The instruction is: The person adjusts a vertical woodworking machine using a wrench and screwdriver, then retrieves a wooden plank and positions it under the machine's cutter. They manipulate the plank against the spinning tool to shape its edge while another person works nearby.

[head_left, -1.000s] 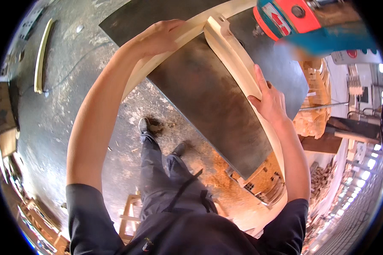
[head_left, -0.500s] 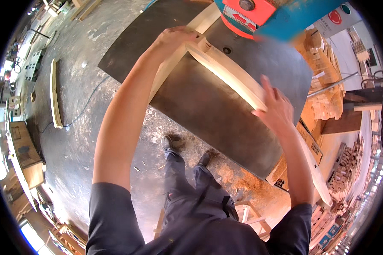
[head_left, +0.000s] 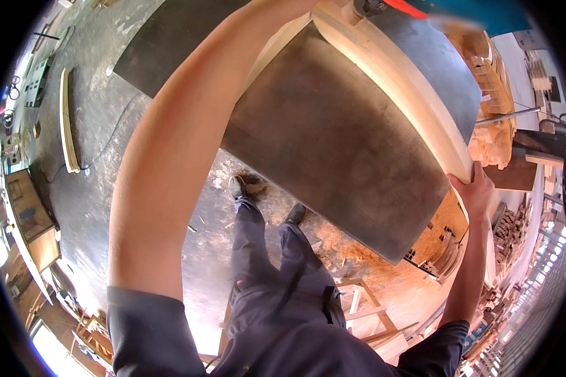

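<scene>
A curved pale wooden piece lies across the dark metal machine table, running from the top middle down to the right edge. My right hand is closed round its near end, thumb on the inner side. My left forearm reaches up over the table, and only the back part of my left hand shows at the upper edge; its fingers are cut off. Beside that forearm lies a second pale wooden strip, meeting the curved piece near the top. A teal and red machine head overhangs the table's far side.
Stacked cut wood and a metal bar stand right of the table. Sawdust covers the floor near my feet. A wooden frame is close to my legs. Another wooden strip lies on the floor at left.
My right hand, fingers spread near the curved piece before, now grips its near end. That piece reaches farther toward the lower right. My left hand has moved up, mostly out of the picture.
</scene>
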### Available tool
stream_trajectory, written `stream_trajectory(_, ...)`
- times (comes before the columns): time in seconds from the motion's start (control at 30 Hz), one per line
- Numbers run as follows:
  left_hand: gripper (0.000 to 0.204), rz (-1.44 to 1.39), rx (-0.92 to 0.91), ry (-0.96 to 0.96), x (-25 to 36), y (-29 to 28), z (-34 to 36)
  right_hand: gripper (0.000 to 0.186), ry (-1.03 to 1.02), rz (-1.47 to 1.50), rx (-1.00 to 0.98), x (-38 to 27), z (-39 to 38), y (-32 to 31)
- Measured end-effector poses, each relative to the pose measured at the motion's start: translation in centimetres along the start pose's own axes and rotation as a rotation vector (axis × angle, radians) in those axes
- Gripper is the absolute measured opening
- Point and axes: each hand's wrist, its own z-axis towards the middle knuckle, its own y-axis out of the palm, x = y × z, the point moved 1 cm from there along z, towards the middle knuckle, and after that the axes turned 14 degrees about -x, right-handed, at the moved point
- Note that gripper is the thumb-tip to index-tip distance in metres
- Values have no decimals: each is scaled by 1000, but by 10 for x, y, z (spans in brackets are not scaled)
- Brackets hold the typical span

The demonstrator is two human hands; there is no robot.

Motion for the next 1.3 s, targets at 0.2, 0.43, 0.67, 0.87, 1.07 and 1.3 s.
stream_trajectory(0.2, 32, -232, -25, -157, 46, 21, -10, 57, 46, -113, -14, 25, 7, 4)
stream_trajectory(0.43, 39, 489, -213, 91, 71, 5, -35, 57, -18, -101, 6, 23, 18, 1)
stream_trajectory(0.67, 34, 687, -92, 229, 28, 26, 2, 54, 32, -76, -12, 31, 9, 0)
stream_trajectory(0.87, 35, 879, 55, 372, 3, 26, -4, 58, 113, -60, -57, -5, 23, -11)
stream_trajectory(1.07, 38, 451, -16, -10, 31, 23, -8, 66, -60, -19, -2, -118, 84, -36)
stream_trajectory(1.3, 71, 41, -297, 156, 49, -3, -34, 60, 159, -113, 27, -134, 120, -14)
